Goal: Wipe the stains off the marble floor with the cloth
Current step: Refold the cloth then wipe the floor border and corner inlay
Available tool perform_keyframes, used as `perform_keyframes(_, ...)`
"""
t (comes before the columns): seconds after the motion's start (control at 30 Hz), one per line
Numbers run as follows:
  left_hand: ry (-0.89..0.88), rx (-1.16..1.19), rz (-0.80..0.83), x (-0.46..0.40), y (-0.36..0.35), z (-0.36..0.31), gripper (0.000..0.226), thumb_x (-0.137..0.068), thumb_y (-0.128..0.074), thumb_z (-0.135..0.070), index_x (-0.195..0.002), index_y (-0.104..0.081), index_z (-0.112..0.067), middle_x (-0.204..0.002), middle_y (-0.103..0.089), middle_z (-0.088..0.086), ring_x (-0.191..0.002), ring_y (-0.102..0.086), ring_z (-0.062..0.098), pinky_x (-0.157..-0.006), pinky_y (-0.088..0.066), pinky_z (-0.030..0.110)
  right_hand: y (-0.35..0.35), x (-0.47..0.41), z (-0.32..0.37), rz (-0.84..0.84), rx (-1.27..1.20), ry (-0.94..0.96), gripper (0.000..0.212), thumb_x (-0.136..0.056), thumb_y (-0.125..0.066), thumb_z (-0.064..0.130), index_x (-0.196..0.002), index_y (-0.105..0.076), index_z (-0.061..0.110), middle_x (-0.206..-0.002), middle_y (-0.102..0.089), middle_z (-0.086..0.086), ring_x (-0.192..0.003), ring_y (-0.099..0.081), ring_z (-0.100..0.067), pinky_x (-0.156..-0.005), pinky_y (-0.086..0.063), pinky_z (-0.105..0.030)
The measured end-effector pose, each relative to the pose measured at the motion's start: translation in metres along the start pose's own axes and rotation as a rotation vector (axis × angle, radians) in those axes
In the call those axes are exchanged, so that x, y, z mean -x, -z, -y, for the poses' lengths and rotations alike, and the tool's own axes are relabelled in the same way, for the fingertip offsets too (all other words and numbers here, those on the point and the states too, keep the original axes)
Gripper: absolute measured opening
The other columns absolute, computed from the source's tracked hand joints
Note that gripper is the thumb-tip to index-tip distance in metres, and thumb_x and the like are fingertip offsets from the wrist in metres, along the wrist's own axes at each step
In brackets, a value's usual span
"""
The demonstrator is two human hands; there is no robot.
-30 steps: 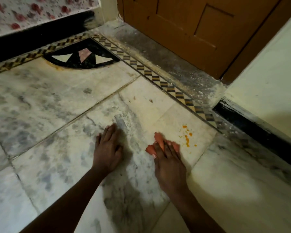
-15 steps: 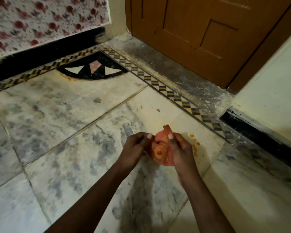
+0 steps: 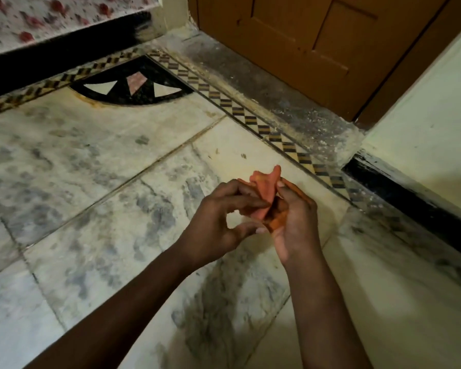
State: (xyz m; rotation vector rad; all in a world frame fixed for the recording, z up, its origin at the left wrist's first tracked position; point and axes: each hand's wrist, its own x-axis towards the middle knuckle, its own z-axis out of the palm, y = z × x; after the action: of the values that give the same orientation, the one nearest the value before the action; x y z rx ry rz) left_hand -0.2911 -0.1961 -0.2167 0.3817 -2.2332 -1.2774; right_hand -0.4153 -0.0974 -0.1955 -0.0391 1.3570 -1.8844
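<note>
A small orange-pink cloth [image 3: 264,190] is bunched up between both of my hands, lifted above the marble floor [image 3: 104,209]. My left hand [image 3: 221,222] pinches its left side with fingers curled. My right hand [image 3: 296,222] cups it from the right, and a darker orange smear shows on the part of the cloth [image 3: 278,222] in my palm. My right hand hides the spot where orange stains lay; no stain shows on the cream slab around my hands.
A brown wooden door [image 3: 317,43] stands ahead on a dusty grey sill [image 3: 264,102]. A checkered inlay strip [image 3: 250,118] runs diagonally past my hands. A cream wall with black skirting [image 3: 410,198] is on the right. A floral wall [image 3: 51,17] is at back left.
My left hand lifted off the floor and joined the right. The cloth came up off the marble and is being gathered between both hands; the orange stains are no longer visible.
</note>
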Motion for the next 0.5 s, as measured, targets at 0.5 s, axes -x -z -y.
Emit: perform_keyframes(0.5,0.208,0.302,-0.183,0.0,0.009,-0.012,0.009,-0.081,-0.086,-0.007,-0.082,-0.079,-0.001,-0.091,-0.073,0.011,-0.076,-0.072,0.031,-0.068,-0.06,0.043,0.002,0.015,0.011,0.206,0.012,-0.017,0.039,-0.101,-0.054,0.01,-0.139,-0.064,0.016,-0.125,-0.076,-0.02,-0.116,-0.074,-0.035,-0.09,-0.064,-0.041)
